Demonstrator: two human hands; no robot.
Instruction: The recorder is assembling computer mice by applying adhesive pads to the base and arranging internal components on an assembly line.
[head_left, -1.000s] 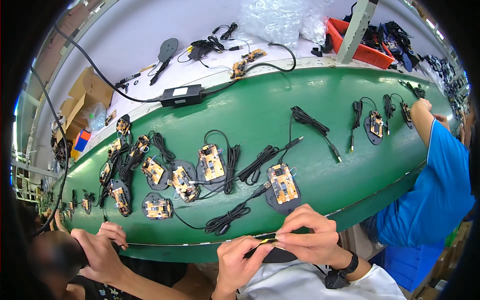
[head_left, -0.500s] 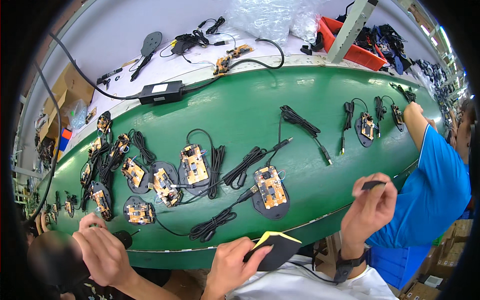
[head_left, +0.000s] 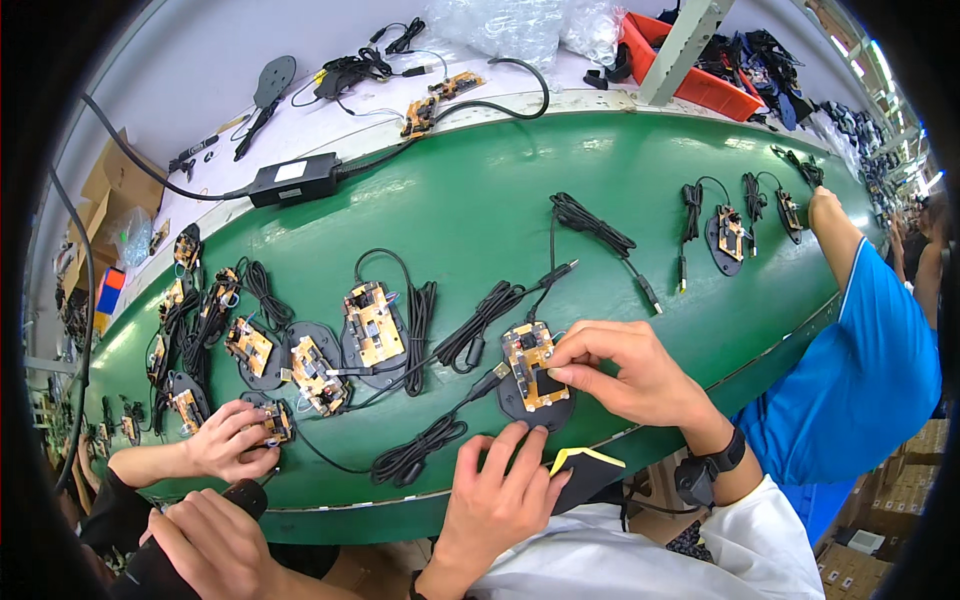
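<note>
A mouse base [head_left: 545, 412] with an orange circuit board [head_left: 532, 392] lies before me on the green belt. My right hand [head_left: 630, 372] is closed in a pinch over the board's right side, a small black piece mostly hidden at its fingertips. Between the thumb and palm of my left hand [head_left: 500, 500] is a folded black sheet with a yellow inner face [head_left: 590, 475]. The left fingertips touch the base's near edge. A cable plug [head_left: 490, 382] lies at the board's left edge, with a coiled black cable [head_left: 420, 448] nearby.
More mouse bases with boards [head_left: 372, 325] and cables spread over the belt [head_left: 480, 190]. A co-worker's hands [head_left: 235, 440] work at the left, one holding a dark tool. Another person in a blue sleeve [head_left: 850, 340] reaches in at the right. A black power adapter [head_left: 295, 180] sits along the far edge.
My right hand has come left and down onto the circuit board with the black piece. My left hand has moved right to the base's edge, keeping the sheet. A co-worker's hand now touches another board.
</note>
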